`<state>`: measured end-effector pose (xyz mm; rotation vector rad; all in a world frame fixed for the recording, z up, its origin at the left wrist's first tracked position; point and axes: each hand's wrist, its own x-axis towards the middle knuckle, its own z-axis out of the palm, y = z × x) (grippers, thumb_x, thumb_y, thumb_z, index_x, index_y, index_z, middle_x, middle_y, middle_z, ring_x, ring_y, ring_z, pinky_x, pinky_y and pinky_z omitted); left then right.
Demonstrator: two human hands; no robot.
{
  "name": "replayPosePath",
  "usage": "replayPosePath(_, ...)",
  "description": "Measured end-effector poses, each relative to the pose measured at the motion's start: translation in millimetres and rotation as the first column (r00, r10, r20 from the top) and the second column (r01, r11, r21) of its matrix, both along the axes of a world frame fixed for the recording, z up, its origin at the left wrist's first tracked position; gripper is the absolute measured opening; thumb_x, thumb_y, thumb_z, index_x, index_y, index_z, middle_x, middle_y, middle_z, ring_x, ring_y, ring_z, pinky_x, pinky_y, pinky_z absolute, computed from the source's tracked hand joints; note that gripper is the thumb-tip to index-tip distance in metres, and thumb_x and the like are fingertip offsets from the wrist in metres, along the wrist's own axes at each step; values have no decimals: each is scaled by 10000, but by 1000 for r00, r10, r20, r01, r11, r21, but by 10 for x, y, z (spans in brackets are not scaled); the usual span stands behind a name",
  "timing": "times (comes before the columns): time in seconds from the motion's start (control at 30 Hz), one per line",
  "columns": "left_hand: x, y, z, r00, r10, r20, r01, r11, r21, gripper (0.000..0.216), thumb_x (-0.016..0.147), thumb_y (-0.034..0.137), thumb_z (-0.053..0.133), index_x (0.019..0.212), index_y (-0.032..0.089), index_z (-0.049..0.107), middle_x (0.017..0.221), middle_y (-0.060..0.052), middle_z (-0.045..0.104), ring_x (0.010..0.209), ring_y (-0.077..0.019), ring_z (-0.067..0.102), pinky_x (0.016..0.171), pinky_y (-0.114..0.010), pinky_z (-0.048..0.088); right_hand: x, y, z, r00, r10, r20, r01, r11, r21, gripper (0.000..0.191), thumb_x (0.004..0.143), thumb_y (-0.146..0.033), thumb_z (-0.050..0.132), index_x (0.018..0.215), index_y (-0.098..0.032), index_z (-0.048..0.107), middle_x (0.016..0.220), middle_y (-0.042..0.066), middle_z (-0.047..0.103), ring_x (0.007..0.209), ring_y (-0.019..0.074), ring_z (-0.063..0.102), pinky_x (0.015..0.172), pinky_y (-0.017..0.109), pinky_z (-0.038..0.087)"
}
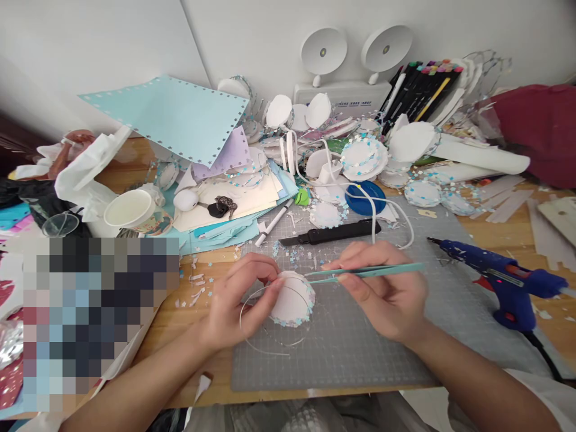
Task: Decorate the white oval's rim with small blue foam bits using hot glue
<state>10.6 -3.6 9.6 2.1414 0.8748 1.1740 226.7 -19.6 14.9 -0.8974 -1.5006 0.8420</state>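
My left hand (245, 297) pinches the left edge of a round white disc (293, 300), its rim dotted with small blue and pale star-shaped pieces. A thin wire (252, 349) loops out from the disc below my fingers. In my right hand (387, 294) are teal tweezers (391, 270), held level between thumb and fingers. Their tips point left and reach the disc's upper right edge; whether they grip a piece there is too small to tell. Both hands are above a grey cutting mat (333, 360).
A blue hot glue gun (508, 276) lies at the right. Beyond my hands are a black utility knife (333, 232), a white pen (274, 222), a blue lid (366, 199) and many decorated discs (364, 157). A paper cup (130, 210) stands left; a two-headed lamp (342, 93) is behind.
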Motion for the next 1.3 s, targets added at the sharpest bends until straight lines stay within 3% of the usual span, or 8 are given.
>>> replayPosePath(0.37,4,6,-7,1000,-8,-25,8,1000,-13,86,840,79,530,837,156,566,793,-72,617,759,-163,588,661,-288,509,-10,-14,-39,995,-17,101,4,992,126,216,780,-121,607,936,-270,599,820,38,692,767,219,665,642,394,536)
replayPosePath(0.53,-20,-3,-29,999,-44,7,45,999,-22,126,828,40,520,880,148,560,818,-79,603,799,-172,580,687,-300,502,-25,27,0,997,-78,16,79,996,-42,82,816,-180,611,841,-258,603,786,31,643,751,194,657,615,344,534)
replayPosePath(0.63,-27,-9,-33,998,-55,11,55,998,-15,139,816,28,530,887,142,565,830,-81,605,804,-171,582,695,-300,501,-5,60,-27,995,-57,-79,41,979,-200,44,834,-225,615,843,-265,598,799,24,634,719,173,642,569,308,519)
replayPosePath(0.73,-24,-12,-31,999,-51,15,51,998,-20,131,811,34,543,875,145,570,827,-79,614,793,-169,589,690,-296,507,11,67,-37,991,-6,-137,-25,973,-230,51,848,-229,602,860,-278,596,800,12,646,706,162,633,584,307,517)
replayPosePath(0.97,-5,-9,-21,1000,-16,11,16,1000,-1,113,824,48,539,869,147,569,815,-75,613,782,-165,589,682,-292,509,0,2,-9,999,48,5,-48,998,38,206,803,-92,585,932,-252,600,822,36,666,786,193,645,663,360,527)
replayPosePath(1.17,-1,-9,-31,1000,1,23,-1,1000,9,127,803,18,558,858,132,571,813,-77,612,783,-160,585,686,-284,505,-14,19,-36,990,44,135,-88,936,340,346,710,-10,613,999,-199,598,867,72,706,738,183,655,634,336,534)
replayPosePath(1.3,-5,-7,-41,1000,4,19,-5,1000,11,120,801,19,563,857,124,578,817,-80,615,791,-162,588,699,-288,505,-37,6,-30,986,32,167,-89,933,348,384,703,18,606,1009,-215,602,870,68,714,736,182,662,631,330,539)
